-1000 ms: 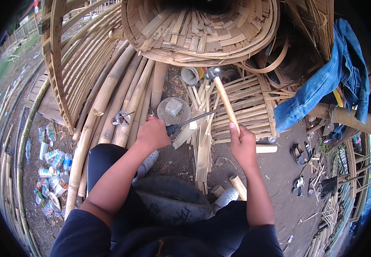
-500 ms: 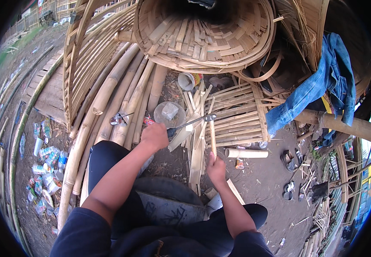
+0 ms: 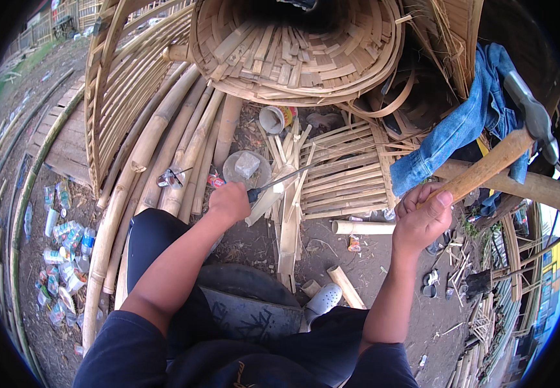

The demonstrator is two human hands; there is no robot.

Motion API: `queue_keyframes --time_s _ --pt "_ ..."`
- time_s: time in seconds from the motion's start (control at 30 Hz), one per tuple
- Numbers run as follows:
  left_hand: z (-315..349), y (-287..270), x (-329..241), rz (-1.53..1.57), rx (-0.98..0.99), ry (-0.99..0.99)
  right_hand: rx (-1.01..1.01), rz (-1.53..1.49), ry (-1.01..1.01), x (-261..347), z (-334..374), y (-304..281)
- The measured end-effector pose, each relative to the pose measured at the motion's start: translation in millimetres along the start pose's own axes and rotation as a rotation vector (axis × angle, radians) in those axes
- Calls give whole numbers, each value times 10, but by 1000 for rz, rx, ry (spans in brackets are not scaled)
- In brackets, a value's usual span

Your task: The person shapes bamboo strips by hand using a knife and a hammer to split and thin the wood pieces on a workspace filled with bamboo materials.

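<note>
My left hand (image 3: 229, 202) is closed around the dark handle of a long thin metal blade (image 3: 283, 182), whose kind I cannot make out. The blade points right and slightly away, above a pile of split bamboo strips (image 3: 286, 236). Raised at the right, my right hand (image 3: 422, 218) grips the wooden handle of a hammer (image 3: 490, 169). The hammer's metal head is up in front of a blue denim garment (image 3: 432, 155), well apart from the blade. Beside the strips, a pale block (image 3: 247, 165) sits in a shallow round dish (image 3: 233, 176).
A large woven bamboo basket (image 3: 293, 92) lies far ahead, opening toward me. Bamboo poles (image 3: 154, 155) run along the left, with plastic litter (image 3: 66, 265) beyond. A slatted bamboo panel (image 3: 348, 191) and a short bamboo piece (image 3: 363, 227) lie right of the strips.
My right hand has swung the hammer up and to the right, from beside the blade's tip. My left hand keeps its grip; the whole view has shifted slightly.
</note>
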State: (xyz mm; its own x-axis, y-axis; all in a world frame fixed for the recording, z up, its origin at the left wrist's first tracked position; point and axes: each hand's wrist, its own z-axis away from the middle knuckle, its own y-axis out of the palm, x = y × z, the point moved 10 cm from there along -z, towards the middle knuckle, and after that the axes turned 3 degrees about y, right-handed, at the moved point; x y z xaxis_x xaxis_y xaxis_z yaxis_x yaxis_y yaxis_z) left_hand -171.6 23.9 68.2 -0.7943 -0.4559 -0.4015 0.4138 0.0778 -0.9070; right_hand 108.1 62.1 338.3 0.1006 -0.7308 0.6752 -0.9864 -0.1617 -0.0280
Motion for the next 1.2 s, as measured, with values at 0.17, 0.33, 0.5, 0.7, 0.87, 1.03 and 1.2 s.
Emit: queue_keyframes --time_s 0.17,0.33,0.5,0.7,0.87,1.03,1.2 --pt "-31 79 -83 17 26 37 46 444 173 -1585 1279 110" --pt "-49 114 27 9 -68 14 367 807 518 -2201 1919 369" --pt "21 118 176 11 -31 -35 271 622 277 -1188 844 436" --pt "11 139 200 24 -48 -50 -28 118 -35 -174 108 289" --pt "28 138 -6 25 -13 -1 89 492 205 -1811 1508 352" --pt "32 267 -31 -108 -29 49 315 704 515 -2276 2109 510" --pt "47 300 188 -57 -1 -14 186 533 313 -1192 937 534"
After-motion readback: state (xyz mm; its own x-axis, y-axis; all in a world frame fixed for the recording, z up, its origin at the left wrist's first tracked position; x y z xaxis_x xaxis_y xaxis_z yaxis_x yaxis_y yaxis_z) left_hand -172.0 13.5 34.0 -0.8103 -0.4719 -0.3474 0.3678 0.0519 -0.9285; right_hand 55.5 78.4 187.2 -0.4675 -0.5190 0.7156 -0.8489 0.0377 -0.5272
